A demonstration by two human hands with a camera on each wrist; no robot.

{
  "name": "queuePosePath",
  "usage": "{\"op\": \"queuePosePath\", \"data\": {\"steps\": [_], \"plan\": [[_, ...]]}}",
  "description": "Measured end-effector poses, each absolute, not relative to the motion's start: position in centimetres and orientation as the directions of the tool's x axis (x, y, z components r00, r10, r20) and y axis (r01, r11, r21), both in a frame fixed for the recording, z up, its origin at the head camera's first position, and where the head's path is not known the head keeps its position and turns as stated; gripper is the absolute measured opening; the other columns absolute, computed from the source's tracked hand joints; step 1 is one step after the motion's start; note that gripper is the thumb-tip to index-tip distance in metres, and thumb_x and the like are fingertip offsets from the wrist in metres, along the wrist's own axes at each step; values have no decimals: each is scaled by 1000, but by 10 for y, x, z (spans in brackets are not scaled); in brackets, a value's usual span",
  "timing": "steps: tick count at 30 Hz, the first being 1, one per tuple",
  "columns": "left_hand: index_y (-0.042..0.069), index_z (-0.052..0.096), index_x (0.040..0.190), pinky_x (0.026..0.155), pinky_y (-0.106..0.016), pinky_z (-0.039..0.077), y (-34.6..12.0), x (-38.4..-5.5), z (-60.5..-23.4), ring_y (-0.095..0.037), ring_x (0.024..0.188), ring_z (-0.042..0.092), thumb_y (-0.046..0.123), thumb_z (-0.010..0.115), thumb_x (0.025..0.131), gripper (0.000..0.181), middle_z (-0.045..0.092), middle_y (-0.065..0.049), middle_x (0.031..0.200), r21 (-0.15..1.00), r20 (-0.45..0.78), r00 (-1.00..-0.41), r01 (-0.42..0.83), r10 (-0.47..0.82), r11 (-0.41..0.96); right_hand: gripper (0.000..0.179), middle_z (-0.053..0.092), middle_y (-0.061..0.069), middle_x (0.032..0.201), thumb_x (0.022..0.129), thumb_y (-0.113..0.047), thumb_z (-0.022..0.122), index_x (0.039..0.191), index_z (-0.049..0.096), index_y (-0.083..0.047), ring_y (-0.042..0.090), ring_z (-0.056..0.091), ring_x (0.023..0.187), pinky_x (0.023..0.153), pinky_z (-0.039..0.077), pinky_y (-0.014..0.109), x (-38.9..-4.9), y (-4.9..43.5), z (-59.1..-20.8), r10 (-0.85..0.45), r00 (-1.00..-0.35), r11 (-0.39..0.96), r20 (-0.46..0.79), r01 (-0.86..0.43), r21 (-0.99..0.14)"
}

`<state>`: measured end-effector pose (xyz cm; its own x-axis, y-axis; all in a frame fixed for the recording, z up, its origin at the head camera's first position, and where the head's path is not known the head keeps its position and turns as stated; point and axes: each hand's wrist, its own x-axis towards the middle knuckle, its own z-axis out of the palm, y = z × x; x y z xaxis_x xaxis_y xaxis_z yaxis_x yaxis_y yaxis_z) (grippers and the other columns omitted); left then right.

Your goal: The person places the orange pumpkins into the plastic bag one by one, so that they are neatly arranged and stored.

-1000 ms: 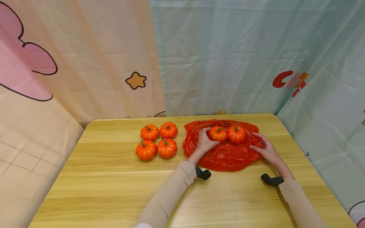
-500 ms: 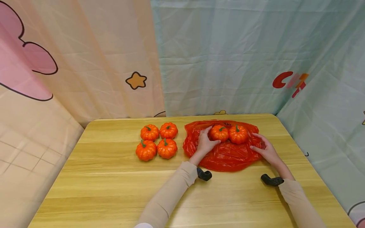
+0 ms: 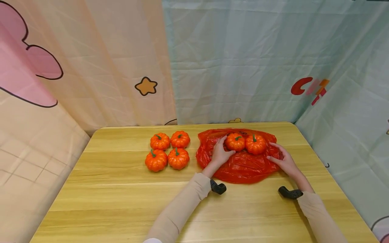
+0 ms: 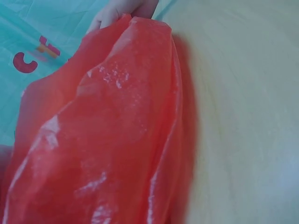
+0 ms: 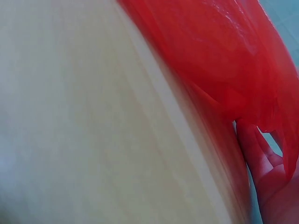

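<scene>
A red plastic bag (image 3: 243, 168) lies flattened on the table. Two small orange pumpkins with green stems sit side by side on it, a left pumpkin (image 3: 235, 142) and a right pumpkin (image 3: 255, 145). My left hand (image 3: 220, 154) is spread at the left pumpkin's left side, fingertips and thumb right at its edge. At the bag's right edge my right hand (image 3: 285, 160) reaches in, thumb and fingers parted. In the right wrist view, red plastic (image 5: 224, 56) hangs over part of the right hand (image 5: 273, 182). Both pumpkins are hidden from the wrist views.
Several more pumpkins (image 3: 178, 158) stand grouped on the wooden table (image 3: 115, 189), left of the bag. Printed curtains (image 3: 243, 67) rise behind the table's far edge and along both sides. A black wrist mount (image 3: 218, 187) sits below each hand.
The two pumpkins on the bag have shifted slightly right, the left hand following a little less. The gap between left fingertips and pumpkin has grown slightly. The right hand stays nearly still.
</scene>
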<state>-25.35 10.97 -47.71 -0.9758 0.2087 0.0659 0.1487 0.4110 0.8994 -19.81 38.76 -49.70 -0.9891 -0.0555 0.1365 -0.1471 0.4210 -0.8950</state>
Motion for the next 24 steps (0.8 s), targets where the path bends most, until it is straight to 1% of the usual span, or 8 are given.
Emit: {"op": "queuePosePath", "data": {"steps": [5, 8, 10, 15, 17, 20, 24], "plan": [[8, 40, 146, 112, -51, 33, 107, -251, -470, -34, 142, 32, 15, 72, 85, 69, 41, -13, 150, 889, 35, -971, 139, 237, 436, 60, 37, 14, 142, 93, -10, 61, 144, 32, 2, -18, 38, 108, 87, 37, -1, -197, 388, -498, -49, -989, 420, 141, -148, -895], [9, 39, 146, 113, -51, 32, 104, -250, -465, -33, 143, 30, 16, 72, 85, 69, 41, -12, 150, 883, 34, -968, 146, 248, 447, 59, 39, 11, 141, 93, -10, 61, 144, 33, 2, -17, 38, 109, 87, 36, -1, -197, 389, -500, -42, -988, 427, 147, -150, -892], [10, 39, 146, 112, -51, 34, 102, -248, -461, -34, 141, 33, 16, 72, 85, 69, 41, -12, 150, 882, 40, -966, 155, 256, 445, 59, 39, 11, 142, 93, -10, 61, 144, 33, 1, -18, 37, 109, 87, 36, -1, -197, 388, -501, -35, -989, 432, 140, -141, -891], [9, 39, 146, 107, -48, 40, 92, -241, -446, -33, 132, 44, 14, 71, 85, 69, 44, -13, 146, 888, 83, -955, 200, 283, 415, 59, 35, 19, 143, 93, -11, 61, 144, 33, 1, -18, 36, 108, 85, 36, -1, -196, 388, -502, -28, -991, 450, 129, -128, -884], [9, 39, 146, 105, -47, 42, 86, -238, -439, -33, 129, 46, 13, 71, 86, 68, 44, -13, 146, 890, 101, -951, 217, 292, 400, 59, 34, 23, 143, 93, -11, 61, 144, 33, 1, -18, 36, 108, 86, 36, -1, -196, 388, -501, -30, -990, 455, 137, -135, -880], [11, 39, 146, 102, -46, 45, 78, -236, -429, -34, 127, 48, 13, 70, 86, 67, 43, -12, 146, 896, 121, -947, 233, 297, 377, 59, 33, 25, 143, 93, -13, 61, 144, 34, 0, -17, 36, 107, 86, 35, -1, -195, 388, -499, -26, -989, 470, 148, -142, -871], [15, 41, 145, 99, -45, 47, 65, -231, -417, -34, 125, 49, 14, 70, 86, 65, 44, -12, 145, 898, 154, -945, 256, 290, 358, 60, 34, 19, 145, 94, -18, 62, 145, 34, -4, -18, 33, 107, 85, 34, -2, -195, 388, -497, -20, -990, 496, 138, -130, -858]]}}
